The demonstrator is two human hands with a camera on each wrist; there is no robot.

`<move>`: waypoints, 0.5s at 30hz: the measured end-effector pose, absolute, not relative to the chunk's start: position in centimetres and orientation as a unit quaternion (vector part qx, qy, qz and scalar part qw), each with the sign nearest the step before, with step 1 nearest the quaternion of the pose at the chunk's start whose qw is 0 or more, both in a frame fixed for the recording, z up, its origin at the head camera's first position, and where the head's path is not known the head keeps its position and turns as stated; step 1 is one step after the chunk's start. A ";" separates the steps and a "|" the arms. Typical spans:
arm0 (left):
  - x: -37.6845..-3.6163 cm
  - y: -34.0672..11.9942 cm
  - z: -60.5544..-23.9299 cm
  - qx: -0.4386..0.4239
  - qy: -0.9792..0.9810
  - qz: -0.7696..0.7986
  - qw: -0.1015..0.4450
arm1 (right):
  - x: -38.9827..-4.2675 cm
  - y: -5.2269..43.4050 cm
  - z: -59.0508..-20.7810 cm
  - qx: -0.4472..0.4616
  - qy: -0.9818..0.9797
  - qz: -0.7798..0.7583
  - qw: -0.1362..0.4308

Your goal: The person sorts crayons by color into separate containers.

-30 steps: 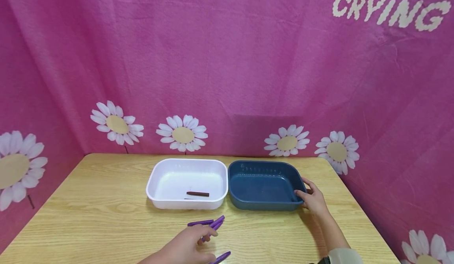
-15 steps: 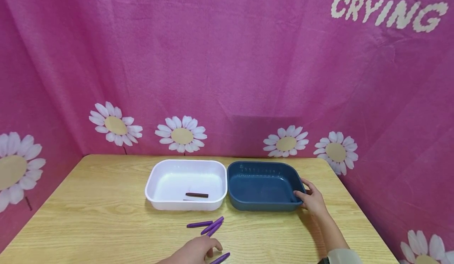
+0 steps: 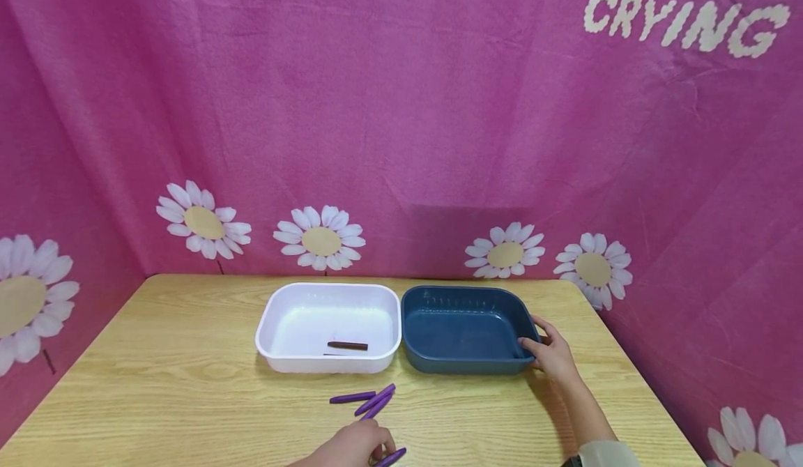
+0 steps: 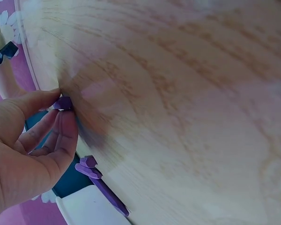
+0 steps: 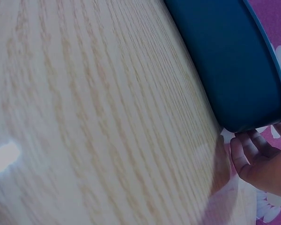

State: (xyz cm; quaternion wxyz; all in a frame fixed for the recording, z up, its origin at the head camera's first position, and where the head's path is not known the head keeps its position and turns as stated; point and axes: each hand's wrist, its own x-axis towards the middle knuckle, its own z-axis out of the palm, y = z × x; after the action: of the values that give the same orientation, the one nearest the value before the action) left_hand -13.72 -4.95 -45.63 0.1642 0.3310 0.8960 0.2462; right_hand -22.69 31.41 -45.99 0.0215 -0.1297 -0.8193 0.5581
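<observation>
My left hand (image 3: pixel 357 446) is low in the head view, its thumb and fingertips at a purple crayon (image 3: pixel 391 457). The left wrist view shows that crayon (image 4: pixel 63 103) end-on, pinched between thumb and fingers close over the table. Just beyond the hand, several more purple crayons (image 3: pixel 375 399) lie bunched together. My right hand (image 3: pixel 553 352) grips the right end of a dark blue tray (image 3: pixel 467 366), thumb over the rim and fingers along the outside wall. In the right wrist view, fingers (image 5: pixel 253 145) sit against the tray's underside corner (image 5: pixel 239 112).
A white tray (image 3: pixel 329 364) stands left of the blue one, their rims side by side. Inside it lies a dark brown crayon (image 3: pixel 348 346), with a second dark sliver near the front wall. The wooden table (image 3: pixel 188 383) backs onto a pink flowered cloth (image 3: pixel 401 104).
My left hand has drawn back from the bunched crayons toward the nearer crayon and now pinches it. The right hand keeps its hold on the blue tray.
</observation>
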 end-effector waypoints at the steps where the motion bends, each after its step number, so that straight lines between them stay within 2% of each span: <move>1: -13.7 -4.9 -45.7 0.335 0.896 0.243 0.160 | -22.7 31.4 -46.0 -0.130 -0.819 0.558 0.021; 15: -13.8 -5.0 -44.5 0.299 0.893 0.272 0.197 | -22.8 31.5 -46.3 -0.133 -0.812 0.568 0.017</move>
State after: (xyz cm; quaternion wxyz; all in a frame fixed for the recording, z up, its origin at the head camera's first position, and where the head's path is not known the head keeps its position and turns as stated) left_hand -13.81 -5.00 -44.46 0.1965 0.2987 0.8935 0.2718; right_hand -22.82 31.52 -46.26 0.0174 -0.1328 -0.8122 0.5677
